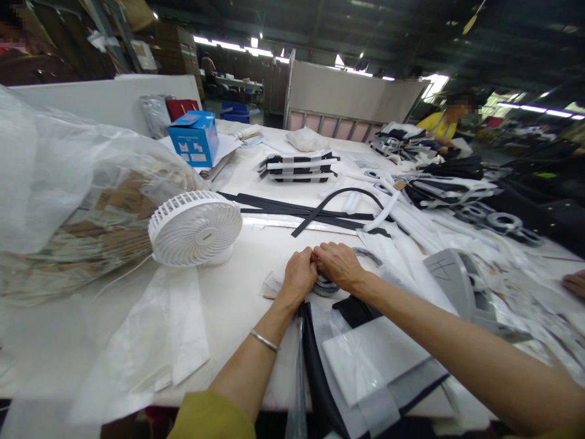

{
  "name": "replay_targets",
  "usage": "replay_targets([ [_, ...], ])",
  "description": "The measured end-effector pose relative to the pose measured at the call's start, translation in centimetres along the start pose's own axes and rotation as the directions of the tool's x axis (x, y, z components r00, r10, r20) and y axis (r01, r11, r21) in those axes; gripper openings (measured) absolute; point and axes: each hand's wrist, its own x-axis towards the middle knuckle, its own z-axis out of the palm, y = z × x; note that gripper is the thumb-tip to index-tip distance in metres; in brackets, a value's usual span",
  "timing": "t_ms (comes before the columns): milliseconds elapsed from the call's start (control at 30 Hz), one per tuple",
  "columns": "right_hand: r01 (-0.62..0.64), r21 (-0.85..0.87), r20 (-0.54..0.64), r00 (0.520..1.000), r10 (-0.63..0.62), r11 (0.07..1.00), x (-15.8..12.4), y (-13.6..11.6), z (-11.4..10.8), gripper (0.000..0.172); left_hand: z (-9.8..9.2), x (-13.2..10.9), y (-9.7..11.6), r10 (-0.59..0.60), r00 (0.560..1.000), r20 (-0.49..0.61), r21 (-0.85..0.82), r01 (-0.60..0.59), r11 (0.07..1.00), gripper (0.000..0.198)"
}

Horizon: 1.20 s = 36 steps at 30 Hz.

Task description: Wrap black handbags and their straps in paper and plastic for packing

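My left hand point(300, 274) and my right hand point(337, 263) meet at the middle of the white table point(228, 317), fingertips pressed together. Both are closed; whatever they pinch is hidden behind the fingers. A dark coiled ring wrapped in plastic point(325, 286) lies under and beside my right hand. Just below the hands is a black item with white padding and clear film point(361, 360), reaching the table's front edge. Small paper tags point(270, 285) lie left of my left hand. Black strips point(297, 208) are spread beyond the hands.
A white fan point(196, 228) and a large plastic bag of brown tags point(105, 213) stand at the left. Behind are a blue box point(194, 137) and a wrapped bundle point(300, 167). A grey device point(461, 286) and plastic-wrapped parts fill the right. A person in yellow point(441, 125) is beyond.
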Motion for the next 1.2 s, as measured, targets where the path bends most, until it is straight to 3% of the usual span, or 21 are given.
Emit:
replay_targets([
  [67, 0.157, -0.106, -0.019, 0.987, -0.160, 0.982, 0.3, 0.4, 0.2, 0.019, -0.3, 0.1, 0.0, -0.025, 1.000, 0.011, -0.039, 0.025, 0.999, 0.014],
  [233, 0.323, -0.028, 0.072, 0.944, -0.321, 0.946, 1.6, 2.4, 0.8, 0.021, -1.7, 0.4, -0.3, -0.119, 0.993, 0.000, -0.193, 0.117, 0.974, 0.010],
  [467, 0.495, -0.102, 0.064, 0.869, -0.491, 0.863, 1.9, 3.3, 0.6, 0.019, -2.7, 0.8, -0.5, -0.173, 0.980, -0.096, -0.337, 0.131, 0.932, 0.008],
  [600, 0.490, -0.128, 0.002, 0.869, -0.494, 0.862, 2.5, 3.1, 1.1, 0.017, -2.5, 1.0, -0.7, -0.164, 0.980, -0.116, -0.360, 0.113, 0.926, 0.007],
  [733, 0.392, -0.092, -0.022, 0.918, -0.396, 0.915, 3.1, 3.1, 1.9, 0.021, -2.7, 1.2, -1.0, -0.162, 0.977, -0.139, -0.350, 0.105, 0.931, 0.004],
  [800, 0.315, -0.026, -0.065, 0.946, -0.316, 0.949, 2.7, 3.8, 1.5, 0.034, -2.8, 1.2, -1.2, -0.163, 0.976, -0.146, -0.335, 0.106, 0.936, 0.004],
  [900, 0.173, 0.117, -0.187, 0.971, -0.149, 0.978, 0.2, 6.0, -0.1, 0.057, -3.1, 1.3, -1.5, -0.167, 0.975, -0.144, -0.301, 0.117, 0.947, 0.006],
  [967, 0.026, 0.212, -0.215, 0.976, 0.021, 0.977, -2.5, 8.4, -1.1, 0.047, -3.3, 1.3, -1.7, -0.170, 0.976, -0.135, -0.265, 0.130, 0.955, 0.008],
  [1067, -0.255, 0.325, -0.093, 0.950, 0.299, 0.911, -7.0, 12.0, -1.3, 0.031, -3.4, 1.1, -1.9, -0.172, 0.980, -0.100, -0.186, 0.151, 0.971, 0.011],
  [1200, -0.504, 0.333, 0.106, 0.860, 0.499, 0.797, -10.7, 15.1, 0.7, 0.037, -3.3, 0.9, -1.6, -0.144, 0.989, -0.028, -0.040, 0.143, 0.989, 0.025],
])
